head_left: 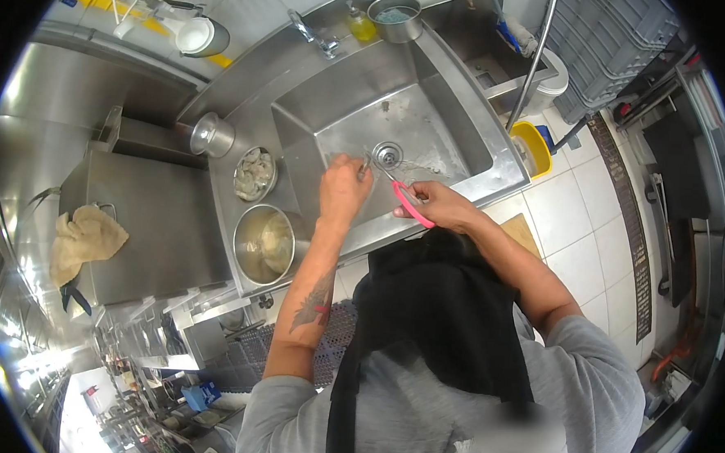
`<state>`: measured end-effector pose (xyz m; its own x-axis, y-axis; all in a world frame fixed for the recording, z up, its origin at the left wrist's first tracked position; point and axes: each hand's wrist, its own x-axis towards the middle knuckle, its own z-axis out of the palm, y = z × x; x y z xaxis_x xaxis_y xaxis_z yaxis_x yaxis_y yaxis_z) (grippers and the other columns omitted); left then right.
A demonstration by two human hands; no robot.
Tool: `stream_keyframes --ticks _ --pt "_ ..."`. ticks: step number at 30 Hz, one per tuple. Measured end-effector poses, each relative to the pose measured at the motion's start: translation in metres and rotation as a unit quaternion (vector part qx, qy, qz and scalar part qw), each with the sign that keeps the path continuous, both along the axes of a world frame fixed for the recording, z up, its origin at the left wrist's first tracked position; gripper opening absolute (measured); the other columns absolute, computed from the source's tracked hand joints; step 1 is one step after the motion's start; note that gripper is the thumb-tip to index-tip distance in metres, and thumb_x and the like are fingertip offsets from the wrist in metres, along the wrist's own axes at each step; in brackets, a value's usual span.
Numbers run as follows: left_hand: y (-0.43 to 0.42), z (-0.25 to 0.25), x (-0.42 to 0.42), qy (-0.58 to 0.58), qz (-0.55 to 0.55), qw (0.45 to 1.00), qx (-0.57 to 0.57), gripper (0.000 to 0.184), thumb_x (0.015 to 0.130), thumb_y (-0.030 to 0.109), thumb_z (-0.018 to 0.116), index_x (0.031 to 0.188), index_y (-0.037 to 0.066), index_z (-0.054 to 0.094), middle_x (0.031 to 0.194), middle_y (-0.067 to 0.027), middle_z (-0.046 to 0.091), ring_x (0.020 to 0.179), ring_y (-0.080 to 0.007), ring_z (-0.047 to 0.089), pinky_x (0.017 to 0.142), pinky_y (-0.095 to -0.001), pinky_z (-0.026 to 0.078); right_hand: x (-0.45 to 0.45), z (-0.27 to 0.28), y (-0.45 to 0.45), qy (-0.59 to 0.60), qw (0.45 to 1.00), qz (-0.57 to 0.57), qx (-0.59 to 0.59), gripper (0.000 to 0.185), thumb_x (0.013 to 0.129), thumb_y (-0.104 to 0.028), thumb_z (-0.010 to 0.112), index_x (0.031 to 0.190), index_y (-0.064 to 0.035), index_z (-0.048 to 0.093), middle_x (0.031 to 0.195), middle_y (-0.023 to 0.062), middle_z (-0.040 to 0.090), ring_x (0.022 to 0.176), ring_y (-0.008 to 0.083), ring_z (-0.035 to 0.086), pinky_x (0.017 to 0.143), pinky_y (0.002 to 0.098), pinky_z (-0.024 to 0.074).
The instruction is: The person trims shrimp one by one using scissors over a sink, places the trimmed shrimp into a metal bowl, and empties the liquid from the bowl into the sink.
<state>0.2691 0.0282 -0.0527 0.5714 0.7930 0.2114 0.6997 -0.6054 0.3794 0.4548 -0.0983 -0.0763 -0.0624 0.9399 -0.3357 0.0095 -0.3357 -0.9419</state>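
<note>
Over the near part of the steel sink (457, 141), my right hand (437, 204) grips pink-handled scissors (414, 203), their blades pointing up and left toward the drain. My left hand (346, 180) is closed beside the blade tips, around a small greyish piece (365, 163) that is too small to make out. Left of the sink, on the steel ledge, a metal bowl (255, 174) holds several greyish-white pieces. A larger metal pot (265, 244) nearer me contains liquid and a pale mass. The drain (388, 154) lies just beyond my hands.
A lidded metal pot (212, 135) stands on the left ledge. Behind the sink are the faucet (313, 35), a yellow soap bottle (360, 23) and another pot (395, 19). A yellow bucket (532, 151) sits on the floor at right. A beige cloth (89, 241) lies on the left counter.
</note>
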Motion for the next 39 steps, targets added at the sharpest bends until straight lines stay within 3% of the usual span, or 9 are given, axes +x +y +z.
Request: stream_keyframes --ticks 6,11,14,18,24,27,29,35,39 --pt "-0.009 -0.010 0.000 0.001 -0.043 0.999 0.002 0.020 0.084 0.017 0.074 0.099 0.005 0.076 0.089 -0.0164 0.064 0.083 -0.0371 0.066 0.075 -0.0472 0.053 0.000 0.012 0.004 -0.099 0.993 0.010 -0.066 0.060 0.078 -0.058 0.084 0.092 -0.0026 0.069 0.070 -0.0028 0.055 0.067 0.0103 0.053 0.063 0.0286 0.0424" --pt "0.004 -0.013 -0.016 -0.011 -0.029 1.000 0.004 0.021 0.084 0.019 0.074 0.099 0.004 0.076 0.086 -0.0158 0.063 0.082 -0.0372 0.065 0.075 -0.0468 0.052 0.009 -0.026 0.003 0.091 0.986 -0.046 -0.130 0.073 0.074 -0.062 0.084 0.109 0.0004 0.070 0.088 0.0095 0.067 0.086 0.0176 0.065 0.073 0.0335 0.0510" --pt "0.038 0.012 -0.058 0.023 0.069 0.997 -0.014 0.024 0.084 0.022 0.077 0.098 0.002 0.077 0.083 -0.0158 0.066 0.079 -0.0352 0.067 0.073 -0.0444 0.053 0.011 -0.012 -0.009 -0.387 0.920 -0.061 0.003 0.087 0.067 -0.063 0.086 0.116 0.0063 0.067 0.109 0.0221 0.070 0.107 0.0356 0.068 0.091 0.0421 0.0540" --pt "0.101 0.031 -0.156 -0.037 0.238 0.970 -0.029 0.030 0.082 0.030 0.080 0.098 0.005 0.078 0.087 -0.0193 0.075 0.085 -0.0371 0.073 0.080 -0.0434 0.056 0.023 -0.027 -0.028 -0.460 0.884 -0.084 0.017 0.079 0.066 -0.053 0.090 0.111 0.0071 0.066 0.114 0.0255 0.068 0.104 0.0400 0.067 0.091 0.0459 0.0541" --pt "0.185 -0.020 -0.277 -0.052 0.428 0.898 -0.089 0.036 0.083 0.034 0.081 0.095 0.000 0.078 0.084 -0.0173 0.076 0.079 -0.0333 0.074 0.078 -0.0428 0.057 0.048 -0.068 -0.041 -0.352 0.932 -0.088 0.004 0.050 0.077 -0.037 0.082 0.099 0.0048 0.066 0.086 0.0243 0.069 0.086 0.0411 0.069 0.078 0.0447 0.0528" --pt "0.201 -0.026 -0.296 -0.253 0.410 0.837 -0.260 0.041 0.079 0.036 0.087 0.091 -0.001 0.075 0.079 -0.0136 0.075 0.067 -0.0221 0.071 0.073 -0.0375 0.058 0.042 -0.044 -0.041 -0.359 0.930 -0.069 -0.020 0.049 0.078 -0.038 0.082 0.096 0.0038 0.065 0.083 0.0219 0.069 0.082 0.0376 0.069 0.076 0.0430 0.0524" --pt "0.204 -0.022 -0.301 -0.046 0.433 0.875 -0.214 0.044 0.078 0.041 0.087 0.091 0.001 0.076 0.077 -0.0135 0.074 0.069 -0.0212 0.071 0.075 -0.0377 0.057 0.039 -0.038 -0.041 -0.362 0.929 -0.071 -0.021 0.049 0.077 -0.039 0.083 0.094 0.0031 0.065 0.083 0.0209 0.069 0.080 0.0361 0.069 0.075 0.0423 0.0521" --pt "0.110 0.019 -0.306 0.006 0.339 0.929 -0.148 0.039 0.083 0.039 0.081 0.097 0.002 0.079 0.093 -0.0180 0.077 0.085 -0.0277 0.075 0.084 -0.0418 0.058 0.039 -0.057 -0.046 -0.355 0.932 -0.080 -0.002 0.044 0.080 -0.034 0.084 0.091 0.0024 0.063 0.081 0.0181 0.068 0.075 0.0307 0.066 0.073 0.0393 0.0518" --pt "0.072 -0.058 -0.310 0.268 0.248 0.911 -0.191 0.030 0.081 0.028 0.077 0.098 0.004 0.079 0.100 -0.0205 0.076 0.095 -0.0310 0.074 0.087 -0.0437 0.058 0.036 -0.056 -0.045 -0.335 0.939 -0.047 -0.058 0.044 0.080 -0.034 0.084 0.092 0.0030 0.063 0.085 0.0199 0.070 0.081 0.0338 0.069 0.076 0.0410 0.0522"
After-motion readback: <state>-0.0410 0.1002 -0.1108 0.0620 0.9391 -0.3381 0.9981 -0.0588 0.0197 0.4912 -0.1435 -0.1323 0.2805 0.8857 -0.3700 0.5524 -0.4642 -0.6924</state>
